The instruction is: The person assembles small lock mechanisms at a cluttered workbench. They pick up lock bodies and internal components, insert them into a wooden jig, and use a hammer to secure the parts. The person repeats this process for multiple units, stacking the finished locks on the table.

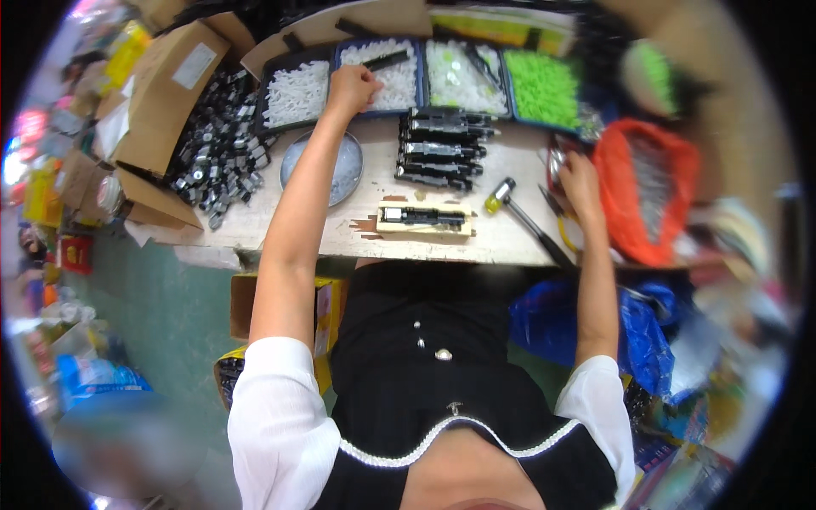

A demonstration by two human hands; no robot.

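My left hand (353, 91) reaches over a tray of small white plastic parts (398, 92), its fingers curled together; what they pinch, if anything, is hidden. A black strip (387, 60) lies beside those fingers. At the right, my right hand (579, 180) dips its closed fingertips to a small red-edged container (558, 155) of shiny pieces, and I cannot make out what is between them. On the table before me, a cream-coloured fixture block (425, 232) carries a black part with metal pieces (422, 217). A hammer (534, 225) with a yellow face lies between block and right hand.
Stacked black assemblies (439, 149) lie behind the block. A round metal dish (347, 174) is under my left forearm. Trays of white (295, 93) and green parts (541, 85) line the back. Left is a spilling cardboard box (170, 102); right, an orange bag (610, 187).
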